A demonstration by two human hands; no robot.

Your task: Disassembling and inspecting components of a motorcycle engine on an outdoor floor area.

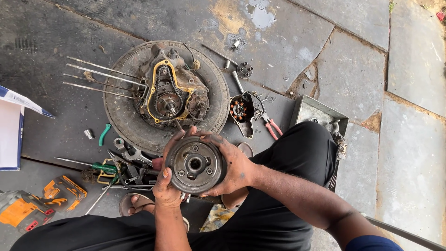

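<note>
Both my hands hold a round grey metal flywheel-like drum [195, 164] in front of my knees. My left hand [166, 188] grips its lower left rim, thumb on the face. My right hand [233, 167] wraps around its right side and top, fingers greasy. The drum has a central hub with a hole and several bolts around it. Just beyond it an opened engine case [170, 93] with a chain and sprocket rests on an old tyre [118, 109] lying flat on the stone floor.
Long studs [100, 76] stick out left of the engine. A stator cover [241, 111] and red-handled pliers [271, 125] lie to the right, near a metal tray [311, 109]. Spanners and screwdrivers [123, 167] are piled at left, with an orange power tool [28, 209] and a cardboard box [11, 128].
</note>
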